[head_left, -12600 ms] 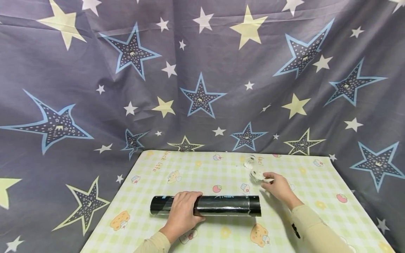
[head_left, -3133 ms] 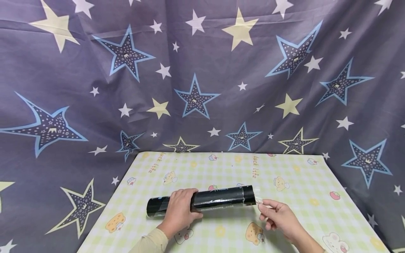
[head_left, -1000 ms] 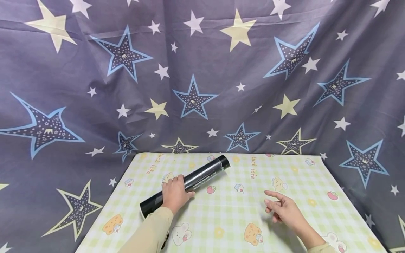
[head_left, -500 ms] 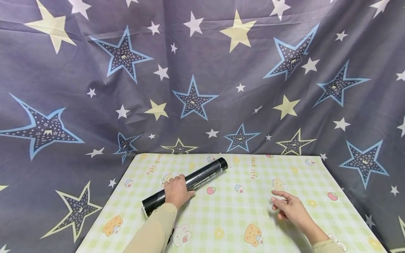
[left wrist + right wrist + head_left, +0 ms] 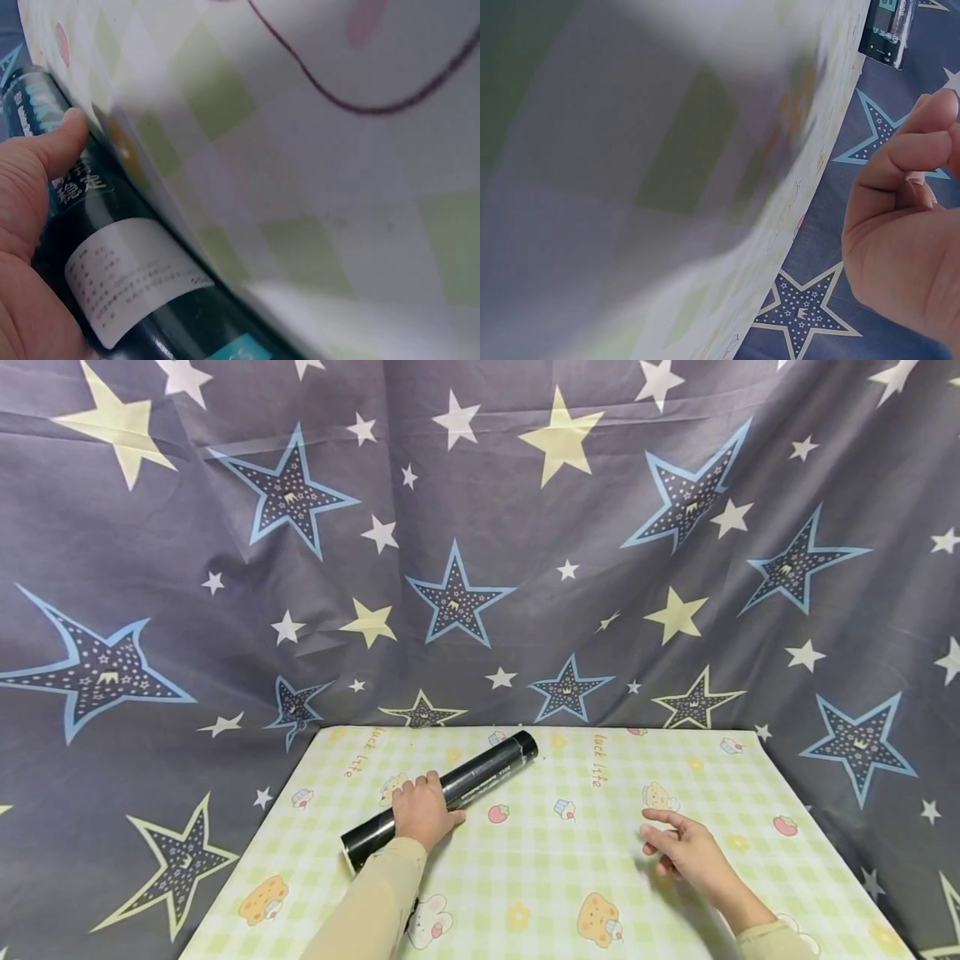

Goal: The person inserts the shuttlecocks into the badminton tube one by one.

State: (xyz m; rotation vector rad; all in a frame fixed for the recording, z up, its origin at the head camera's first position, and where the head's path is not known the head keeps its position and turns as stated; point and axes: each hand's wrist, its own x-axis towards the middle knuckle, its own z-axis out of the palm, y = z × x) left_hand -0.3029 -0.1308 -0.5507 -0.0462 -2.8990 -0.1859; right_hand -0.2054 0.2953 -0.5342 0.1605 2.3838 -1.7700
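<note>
A black shuttlecock tube lies diagonally on the table, its far end pointing to the back right. My left hand grips it around the middle, thumb on the near side. Up close in the left wrist view, the tube carries a white printed label and pale lettering beside my thumb. Over the right part of the table my right hand is held with loosely bent fingers and nothing in them. The right wrist view catches one end of the tube far from that hand.
A checked green and white cloth with cartoon prints covers the table. Behind it and at both sides hangs a dark curtain with stars, meeting the table's back edge.
Two shuttlecocks lay on the table at first; later my right hand held a white feathered piece at the tube's right end. Since then the tube has turned diagonal and my right hand has drawn away.
</note>
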